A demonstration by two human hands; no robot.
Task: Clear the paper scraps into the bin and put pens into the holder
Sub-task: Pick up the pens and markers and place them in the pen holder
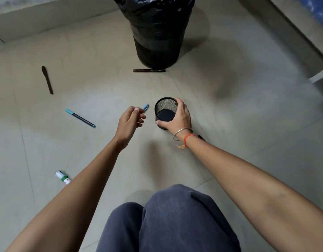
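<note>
Dim, soft, even light, faint shadows on floor (229,88), wide-angle bending, blurred corners

no readable text, white and green marker (63,177) label print too blurred

Bare floor (229,110) is lying open to the right of the mesh holder (165,110), whose open mouth is facing up with the right hand (177,118) wrapping its near and right side. The left hand (129,122) is crowding the holder's left, leaving a narrow gap between. Beyond, the black bin (155,30) is blocking the way, a black pen (149,70) lying at its base. A teal pen (80,118) and a dark pen (47,80) are dotting the left floor, well apart
</note>
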